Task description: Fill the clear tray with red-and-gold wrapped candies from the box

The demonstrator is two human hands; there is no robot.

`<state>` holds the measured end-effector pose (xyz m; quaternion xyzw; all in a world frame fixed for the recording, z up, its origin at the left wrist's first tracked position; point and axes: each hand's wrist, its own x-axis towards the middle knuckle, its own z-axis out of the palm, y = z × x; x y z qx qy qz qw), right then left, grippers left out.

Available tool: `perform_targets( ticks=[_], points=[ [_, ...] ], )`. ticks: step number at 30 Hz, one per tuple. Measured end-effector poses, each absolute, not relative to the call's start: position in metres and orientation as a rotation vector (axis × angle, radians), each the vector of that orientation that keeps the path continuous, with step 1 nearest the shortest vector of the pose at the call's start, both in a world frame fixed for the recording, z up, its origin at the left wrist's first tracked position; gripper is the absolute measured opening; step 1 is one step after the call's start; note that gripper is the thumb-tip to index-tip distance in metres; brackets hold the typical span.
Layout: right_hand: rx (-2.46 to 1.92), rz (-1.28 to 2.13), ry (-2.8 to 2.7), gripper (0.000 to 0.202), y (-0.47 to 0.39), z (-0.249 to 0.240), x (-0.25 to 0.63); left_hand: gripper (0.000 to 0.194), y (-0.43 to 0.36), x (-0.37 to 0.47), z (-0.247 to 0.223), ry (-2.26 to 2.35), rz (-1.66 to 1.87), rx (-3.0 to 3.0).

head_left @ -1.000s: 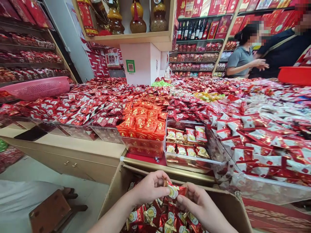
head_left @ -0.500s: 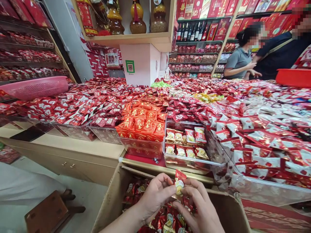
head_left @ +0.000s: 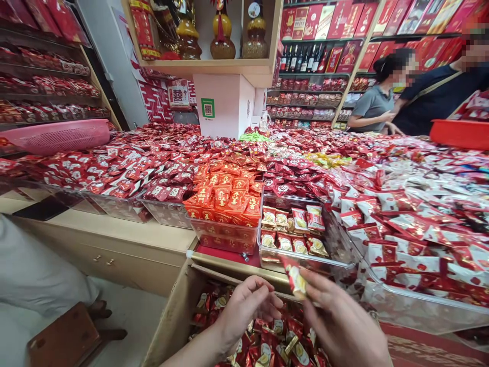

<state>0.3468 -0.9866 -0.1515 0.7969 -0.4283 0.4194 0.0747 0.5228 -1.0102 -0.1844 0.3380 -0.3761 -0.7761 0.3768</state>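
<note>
Pinched in my right hand [head_left: 338, 311] is a red and gold wrapped candy [head_left: 295, 278], near the front wall of a clear bin [head_left: 305, 260]. That bin holds several similar packets standing in rows. My left hand [head_left: 250, 306] hovers over an open cardboard box [head_left: 171, 311], its fingers curled loosely and apart, with nothing seen in them. Many loose red and gold candies [head_left: 267, 351] lie inside the box, beneath both hands.
Orange-red packets [head_left: 223, 196] fill a bin to the left, and red-white packets [head_left: 412, 224] one to the right. A pink basket [head_left: 57, 136] lies far left. Two people stand behind the display. A brown stool [head_left: 63, 334] is at lower left.
The candy has left my left fingers and moved right and slightly forward in my right hand. My hands are now apart, and my left hand has loosened.
</note>
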Motion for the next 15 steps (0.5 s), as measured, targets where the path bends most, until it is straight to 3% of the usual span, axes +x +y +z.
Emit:
perform_targets(
  ticks=[4, 6, 10, 15],
  points=[
    [2.29, 1.16, -1.392, 0.006, -1.039, -0.11, 0.342, 0.028, -1.012, 0.52, -0.193, -1.032, -1.984, 0.924],
    [2.382, 0.92, -1.52, 0.007, -1.076, -0.104, 0.342, 0.029, -1.011, 0.519, -0.199, -1.097, -1.986, 0.963],
    [2.435, 0.341, -1.742, 0.009, -1.138, -0.119, 0.343, 0.023, -1.009, 0.52, -0.21, -1.332, -1.878, 1.081],
    [2.376, 0.114, -1.795, 0.016, -1.16, -0.14, 0.339, 0.015, -1.004, 0.523, -0.213, -1.718, -1.659, 1.22]
  ],
)
